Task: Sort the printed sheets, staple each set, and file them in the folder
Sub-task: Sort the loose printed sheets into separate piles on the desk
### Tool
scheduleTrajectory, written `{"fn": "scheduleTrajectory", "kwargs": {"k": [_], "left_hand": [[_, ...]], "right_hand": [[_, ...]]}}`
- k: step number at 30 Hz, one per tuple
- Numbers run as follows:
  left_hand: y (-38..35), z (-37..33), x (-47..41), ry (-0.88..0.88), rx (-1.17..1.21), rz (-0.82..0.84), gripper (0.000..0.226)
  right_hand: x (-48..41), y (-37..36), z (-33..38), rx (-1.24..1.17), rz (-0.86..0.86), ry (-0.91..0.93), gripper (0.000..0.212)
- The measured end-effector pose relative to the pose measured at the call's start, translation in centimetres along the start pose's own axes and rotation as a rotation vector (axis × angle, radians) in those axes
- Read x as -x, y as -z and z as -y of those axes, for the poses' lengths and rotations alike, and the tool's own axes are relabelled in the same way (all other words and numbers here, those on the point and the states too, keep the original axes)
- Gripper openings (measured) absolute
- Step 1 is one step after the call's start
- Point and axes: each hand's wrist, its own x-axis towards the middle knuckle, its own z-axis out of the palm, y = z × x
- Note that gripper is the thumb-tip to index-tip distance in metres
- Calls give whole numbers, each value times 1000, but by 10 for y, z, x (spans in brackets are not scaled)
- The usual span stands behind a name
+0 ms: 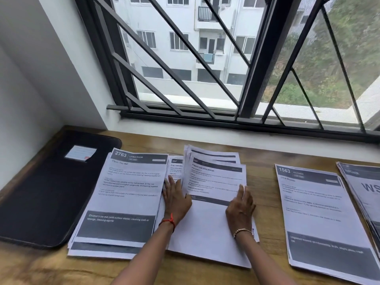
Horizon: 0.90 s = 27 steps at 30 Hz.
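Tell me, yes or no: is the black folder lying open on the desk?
No, the black folder lies shut and flat, left of the paper stacks, its label showing on the cover.

both bare forearms reach forward from lower edge. left hand (177, 199) palm down, fingers straight, slightly spread; red thread bracelet (167, 221) at wrist. right hand (240, 209) palm down, fingers extended, close together; thin gold bracelet (242, 231) at wrist. hands apart.

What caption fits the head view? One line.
Left hand and right hand flank the middle stack of printed sheets; black folder lies left.
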Motion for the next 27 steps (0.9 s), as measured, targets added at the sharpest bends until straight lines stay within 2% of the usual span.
{"fn": "scheduleTrajectory", "kwargs": {"k": [7, 11, 14, 17, 21, 24, 27], "left_hand": [[-5, 3, 2, -47, -6, 95, 74], [-4, 4, 1, -80, 152, 79, 70], [-4, 3, 3, -95, 271, -56, 67], [5, 1, 0, 78, 320, -210, 69], [19, -8, -13, 142, 524, -84, 65], [26, -15, -16, 104, 608, 39, 38], [32, -21, -14, 70, 718, 101, 26]], "right_hand": [[-8, -4, -9, 39, -20, 24, 49], [-12, -6, -14, -4, -63, 21, 46], [-14, -5, -13, -112, -90, -5, 48], [-18, 0, -7, -227, -109, -91, 49], [-24, 3, 2, -330, -101, -173, 53], [-27, 4, 8, -406, -85, -194, 54], [-35, 7, 6, -501, -78, -262, 47]]}}
